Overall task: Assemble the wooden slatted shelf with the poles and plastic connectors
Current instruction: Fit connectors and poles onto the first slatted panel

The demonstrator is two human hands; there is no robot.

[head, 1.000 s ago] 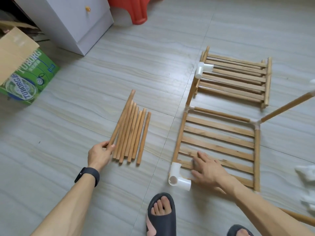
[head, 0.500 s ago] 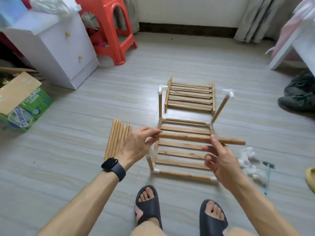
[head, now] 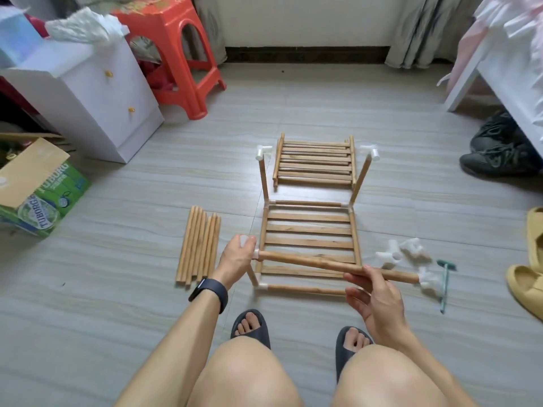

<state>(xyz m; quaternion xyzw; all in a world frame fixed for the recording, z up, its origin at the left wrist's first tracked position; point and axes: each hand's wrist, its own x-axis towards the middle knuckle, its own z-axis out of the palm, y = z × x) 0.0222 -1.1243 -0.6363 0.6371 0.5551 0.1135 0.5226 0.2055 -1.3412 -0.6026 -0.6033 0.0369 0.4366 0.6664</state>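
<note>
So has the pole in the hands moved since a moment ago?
Yes. The pole came toward the person: over the slatted frame it crossed the far slats, now the near ones, its left end at the white connector in the left hand.

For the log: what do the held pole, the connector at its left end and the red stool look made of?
Pole: light wood, apparently unvarnished; it is tan and matte with visible grain. Connector: likely white plastic; it looks smooth, moulded and uniform in colour, and the left hand partly hides it. Stool: probably plastic; it is a glossy, one-piece orange-red shell.
</note>
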